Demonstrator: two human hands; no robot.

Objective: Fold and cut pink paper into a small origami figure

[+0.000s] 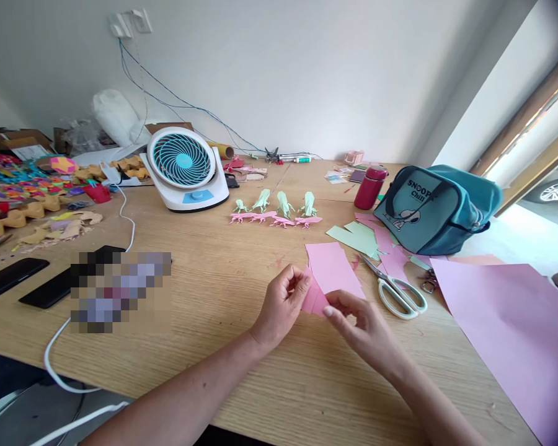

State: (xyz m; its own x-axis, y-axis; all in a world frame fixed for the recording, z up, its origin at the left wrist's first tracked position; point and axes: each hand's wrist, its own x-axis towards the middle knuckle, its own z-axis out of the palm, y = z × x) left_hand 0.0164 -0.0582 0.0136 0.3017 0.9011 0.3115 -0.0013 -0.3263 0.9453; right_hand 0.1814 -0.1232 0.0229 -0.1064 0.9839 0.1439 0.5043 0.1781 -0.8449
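Between my hands is a small folded piece of pink paper with crease lines, held just above the table. My left hand pinches its upper left edge between thumb and fingers. At its lower right corner, my right hand grips the paper with thumb and forefinger. Right behind it lies a flat pink sheet. White-handled scissors rest to the right of my right hand, blades pointing back left. Farther back stand several green paper insects and several pink ones in rows.
A white fan stands at back left, with a white cable beside it. Green paper scraps, a red bottle and a teal bag are at back right. A large pink sheet covers the right edge.
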